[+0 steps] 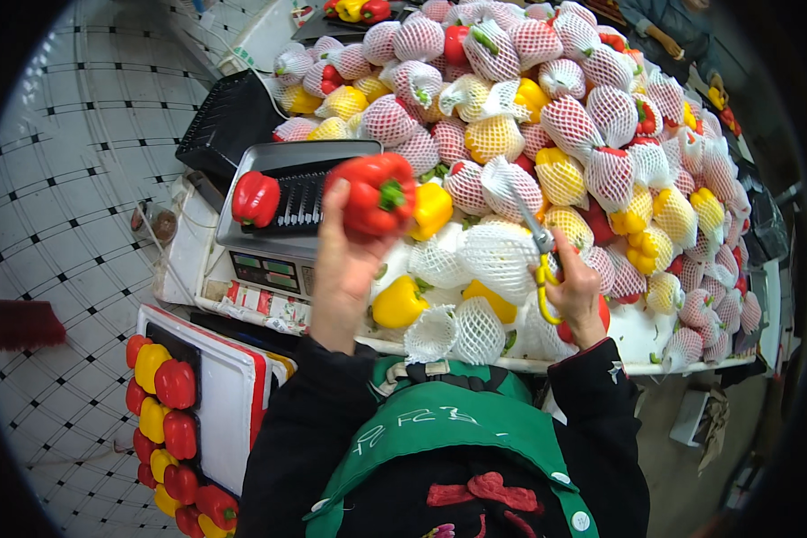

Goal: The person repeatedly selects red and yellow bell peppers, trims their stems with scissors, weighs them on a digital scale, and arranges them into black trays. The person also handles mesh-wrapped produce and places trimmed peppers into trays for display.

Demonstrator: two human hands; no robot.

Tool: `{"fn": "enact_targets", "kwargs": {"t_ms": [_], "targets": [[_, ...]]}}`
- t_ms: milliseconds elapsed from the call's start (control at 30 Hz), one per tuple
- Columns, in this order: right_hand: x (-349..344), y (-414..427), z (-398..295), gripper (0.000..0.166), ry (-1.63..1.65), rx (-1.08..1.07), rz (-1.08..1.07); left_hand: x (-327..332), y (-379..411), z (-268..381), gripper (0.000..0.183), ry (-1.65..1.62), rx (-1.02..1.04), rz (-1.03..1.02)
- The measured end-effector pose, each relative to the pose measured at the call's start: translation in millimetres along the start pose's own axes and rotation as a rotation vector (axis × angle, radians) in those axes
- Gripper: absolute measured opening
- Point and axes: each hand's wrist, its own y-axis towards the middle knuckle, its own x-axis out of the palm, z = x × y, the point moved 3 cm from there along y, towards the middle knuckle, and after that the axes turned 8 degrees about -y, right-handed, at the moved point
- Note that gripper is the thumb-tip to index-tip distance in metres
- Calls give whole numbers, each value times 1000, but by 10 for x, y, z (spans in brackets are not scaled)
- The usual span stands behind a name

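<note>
My left hand [346, 262] holds up a red bell pepper [371, 191], its green stem facing the camera. Scissors with yellow handles [545, 272] are in my right hand [575, 286], blades pointing up and away over the heap. Behind the held pepper lies a black ribbed plastic tray [300, 195] on a digital scale [269, 269], with another red bell pepper [255, 199] at its left end. A yellow bell pepper [432, 211] rests just right of the held one. Between my hands lie empty white foam nets [496, 255] and a yellow bell pepper [399, 302].
A large heap of net-wrapped peppers [571, 128] covers the table. Stacked black trays [232, 121] stand behind the scale. At lower left, trayed red and yellow peppers [175, 383] sit beside a white foam box [225, 403]. A co-worker's hand [669, 47] shows at upper right.
</note>
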Motion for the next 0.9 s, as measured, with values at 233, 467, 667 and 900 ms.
{"fn": "enact_targets", "kwargs": {"t_ms": [233,467,667,900], "targets": [[-349,-374,326,59,402,567,-37,-424,491,825,86,1319,682,334],[-396,-856,172,60,374,611,-89,-483,272,523,76,1847,1065,273],[-312,-1255,-276,67,-70,518,-149,-467,-518,-652,115,1995,292,-701],[208,-1627,-278,61,-105,592,-182,-892,-314,-1038,51,2068,481,-850]]}}
